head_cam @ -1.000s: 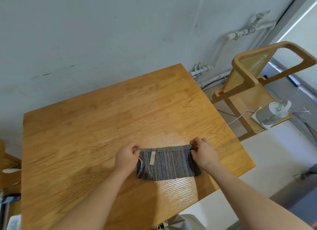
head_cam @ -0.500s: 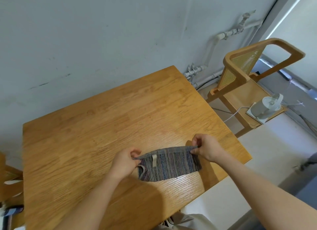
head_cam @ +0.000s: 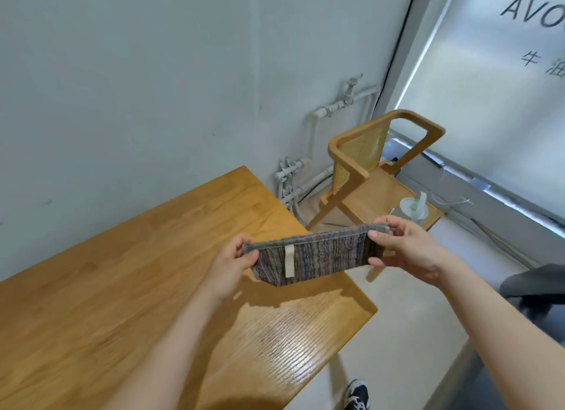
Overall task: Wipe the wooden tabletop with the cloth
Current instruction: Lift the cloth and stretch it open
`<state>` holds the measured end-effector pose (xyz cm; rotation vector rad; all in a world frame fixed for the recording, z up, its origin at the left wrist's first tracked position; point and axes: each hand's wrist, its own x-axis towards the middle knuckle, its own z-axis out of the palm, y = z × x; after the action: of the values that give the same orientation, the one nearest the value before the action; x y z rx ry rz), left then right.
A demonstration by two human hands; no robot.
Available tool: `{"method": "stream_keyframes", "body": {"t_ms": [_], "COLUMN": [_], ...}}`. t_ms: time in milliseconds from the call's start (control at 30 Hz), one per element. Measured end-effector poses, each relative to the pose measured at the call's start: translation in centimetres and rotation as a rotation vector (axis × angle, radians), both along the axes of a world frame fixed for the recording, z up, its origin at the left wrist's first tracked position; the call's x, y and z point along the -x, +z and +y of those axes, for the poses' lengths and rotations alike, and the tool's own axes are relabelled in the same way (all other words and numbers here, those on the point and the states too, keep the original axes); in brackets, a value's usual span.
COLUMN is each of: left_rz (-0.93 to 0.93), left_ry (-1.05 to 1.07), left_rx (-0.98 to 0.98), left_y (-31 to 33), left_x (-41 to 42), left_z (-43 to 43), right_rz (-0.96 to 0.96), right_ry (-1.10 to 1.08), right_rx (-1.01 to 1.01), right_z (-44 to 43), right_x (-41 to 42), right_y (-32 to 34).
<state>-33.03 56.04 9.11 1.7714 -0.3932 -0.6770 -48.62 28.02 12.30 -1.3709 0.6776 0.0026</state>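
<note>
Bottom edge: a black-and-white shoe (head_cam: 356, 394) on the pale floor, beside the wooden tabletop (head_cam: 122, 302). Above the table's right side, the striped cloth (head_cam: 315, 258) hangs in the air, clear of the wood, stretched flat between both hands. Left hand (head_cam: 227, 266) pinches the cloth's left end, thumb on the near face. Right hand (head_cam: 406, 250) pinches the right end the same way. Pale tag (head_cam: 289, 261) faces the camera. Cloth's shadow falls on the wood below. Beyond: a wooden chair (head_cam: 367, 177) with a white lidded cup (head_cam: 412, 209) on its seat. White pipes (head_cam: 336, 107) on the far wall.
</note>
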Motion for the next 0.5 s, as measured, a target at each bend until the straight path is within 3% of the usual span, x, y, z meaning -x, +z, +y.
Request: {"method": "stream_keyframes", "body": {"t_ms": [233, 400, 500], "left_rz": [-0.309, -0.533, -0.496], "left_ry": [0.205, 0.216, 0.239], "left_rx": [0.041, -0.079, -0.137], "left_y": [0.0, -2.2, -3.2], "left_x": [3.0, 2.8, 1.2], "left_z": [-15.4, -21.2, -23.6], "right_rz": [0.015, 0.181, 0.225], "right_ry": [-0.234, -0.127, -0.052], "right_rx": [0.456, 1.015, 1.149], "right_z": [-10.2, -16.3, -18.9], "right_x": [-0.8, -2.6, -4.2], "right_y": [0.5, -0.5, -1.4]}}
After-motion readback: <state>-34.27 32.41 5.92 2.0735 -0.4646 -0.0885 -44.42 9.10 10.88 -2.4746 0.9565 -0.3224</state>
